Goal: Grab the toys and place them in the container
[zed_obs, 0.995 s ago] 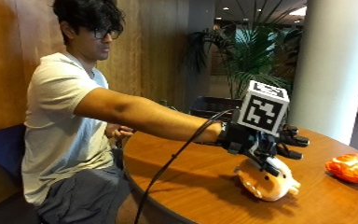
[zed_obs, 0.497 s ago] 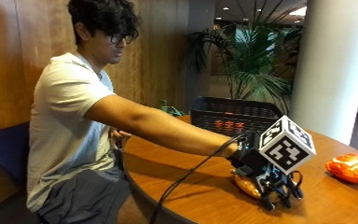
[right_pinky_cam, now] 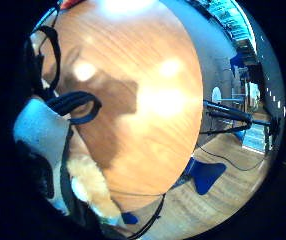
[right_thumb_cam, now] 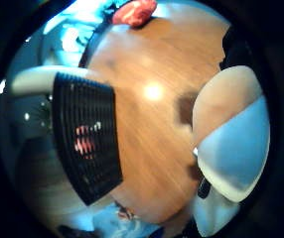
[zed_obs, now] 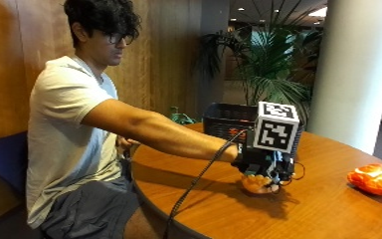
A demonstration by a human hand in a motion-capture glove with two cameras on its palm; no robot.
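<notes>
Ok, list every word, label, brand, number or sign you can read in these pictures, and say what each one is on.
No readable text anywhere.
Black basket: no label shows; the red marks seen through its mesh are not lettering.
Orange toy on the table: no print visible.
Tan toy under the gloved right hand: no tag or writing visible.
Person's light T-shirt: plain, no logo shows.
</notes>
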